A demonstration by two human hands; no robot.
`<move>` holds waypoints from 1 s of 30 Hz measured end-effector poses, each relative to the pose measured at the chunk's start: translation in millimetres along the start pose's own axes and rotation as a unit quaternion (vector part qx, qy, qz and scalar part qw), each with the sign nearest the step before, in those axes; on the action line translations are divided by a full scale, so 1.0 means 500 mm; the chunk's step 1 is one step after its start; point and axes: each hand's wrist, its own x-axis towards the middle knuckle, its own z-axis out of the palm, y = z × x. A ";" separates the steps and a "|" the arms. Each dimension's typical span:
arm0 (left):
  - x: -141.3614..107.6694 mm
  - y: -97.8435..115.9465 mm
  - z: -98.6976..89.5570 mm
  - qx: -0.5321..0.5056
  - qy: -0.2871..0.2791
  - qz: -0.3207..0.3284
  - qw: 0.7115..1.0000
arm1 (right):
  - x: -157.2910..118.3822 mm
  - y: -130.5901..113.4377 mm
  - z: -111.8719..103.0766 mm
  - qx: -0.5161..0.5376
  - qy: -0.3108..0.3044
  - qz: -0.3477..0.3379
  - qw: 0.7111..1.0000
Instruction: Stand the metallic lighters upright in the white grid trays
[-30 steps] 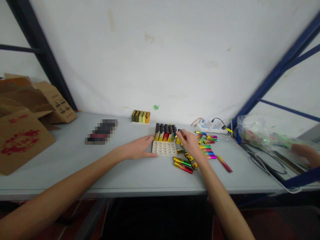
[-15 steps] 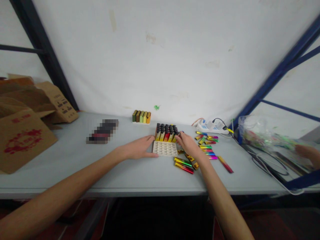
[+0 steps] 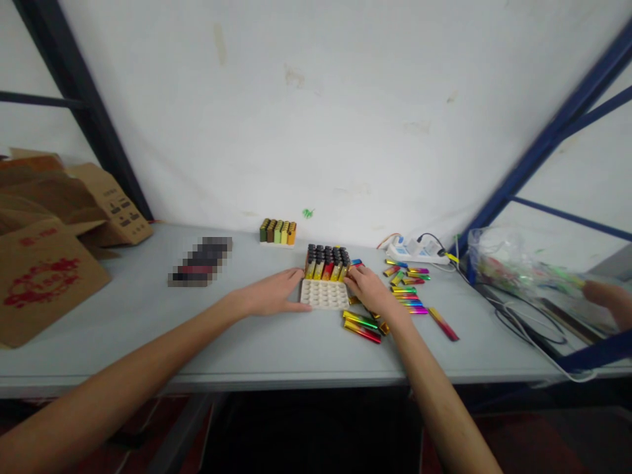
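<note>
Grey worktop (image 3: pixel 247 355): lighters (image 3: pixel 326 264) stood upright at tray (image 3: pixel 323 294)'s back. I had L hand (image 3: pixel 271 293) spread at its L edge; R hand (image 3: pixel 368 288) curled by R side, couldn't tell if gripping. Step prob. loading; next called for careful upright seating.

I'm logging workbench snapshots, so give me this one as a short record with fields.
Left hand: spread, against the left side of the white tray
Right hand: at the tray's right side; whether it holds anything is unclear
Tray: black-topped lighters upright in far rows; bare sockets nearer
Beyond, slightly left: gold-topped lighters in rows
Right of tray: loose shiny multicoloured pieces
Near wall: white power strip
Far left: cardboard box
Right edge: another person's hand, blurred
</note>
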 end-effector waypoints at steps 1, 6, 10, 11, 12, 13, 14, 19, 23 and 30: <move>0.000 0.000 0.000 0.003 0.000 0.001 1.000 | -0.001 0.004 -0.002 0.010 0.002 -0.005 1.000; 0.000 -0.005 0.004 0.014 0.003 0.004 1.000 | -0.007 0.054 -0.018 0.026 0.039 0.006 0.999; 0.000 -0.004 0.006 0.023 0.011 0.009 1.000 | -0.015 0.132 -0.020 -0.004 0.096 0.040 0.995; 0.000 -0.003 0.007 0.025 0.014 0.010 1.000 | -0.015 0.153 -0.018 -0.016 0.111 0.066 0.991; 0.000 -0.002 0.008 0.028 0.017 0.013 0.999 | -0.015 0.172 -0.016 -0.029 0.121 0.095 0.988; 0.000 -0.001 0.009 0.031 0.020 0.014 0.999 | -0.014 0.188 -0.013 -0.042 0.124 0.125 0.983; 0.000 0.000 0.010 0.034 0.022 0.014 0.999 | -0.013 0.201 -0.011 -0.054 0.118 0.154 0.980; 0.001 0.008 0.017 0.063 0.053 0.017 0.996 | 0.006 0.229 -0.006 -0.082 0.015 0.249 0.965; 0.006 0.011 0.025 0.095 0.077 0.007 0.993 | 0.017 0.235 -0.016 -0.086 -0.006 0.244 0.966; 0.017 0.005 0.036 0.135 0.094 -0.005 0.986 | 0.003 0.233 -0.036 -0.074 -0.011 0.213 0.974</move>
